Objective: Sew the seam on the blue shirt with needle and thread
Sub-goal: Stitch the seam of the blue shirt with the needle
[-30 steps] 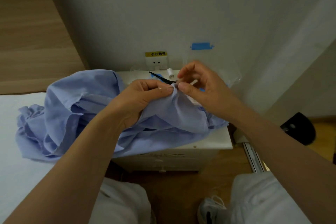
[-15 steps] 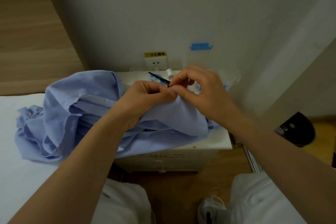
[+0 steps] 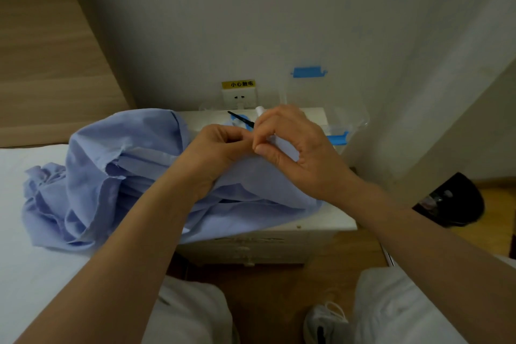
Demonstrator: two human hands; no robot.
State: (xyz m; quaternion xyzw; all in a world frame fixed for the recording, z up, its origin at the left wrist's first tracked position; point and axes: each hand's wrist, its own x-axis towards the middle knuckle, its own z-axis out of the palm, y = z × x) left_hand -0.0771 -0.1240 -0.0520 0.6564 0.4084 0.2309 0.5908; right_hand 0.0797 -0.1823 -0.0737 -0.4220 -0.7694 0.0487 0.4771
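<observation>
Right, from over the shoulder, both hands are up close together above the nightstand [image 3: 329,220]. The left hand [image 3: 220,148] has its fingers curled round a raised fold of the blue shirt [image 3: 125,176], the rest of which spills away to the left of that hand onto the bed [image 3: 33,274]. The right hand [image 3: 296,148] is touching it fingertip to fingertip, thumb and forefinger pinched tight. I'd judge it's pinching the needle, though that's too fine to make out, and so is the thread.

What could go wrong? The two sets of fingertips are crowded onto one spot, so a push through the cloth could run straight into the left forefinger. If the left grip slackens, the fold slides and the stitch lands off the seam. The loose bulk hanging off to the left drags on the fold too, and I'd expect that to pull it askew.

Just beyond the knuckles lie black scissors [image 3: 240,119] and a white spool [image 3: 259,110], with a clear box [image 3: 343,126] past the right hand. A long draw of thread could snag any of them, or sweep the spool off.
</observation>
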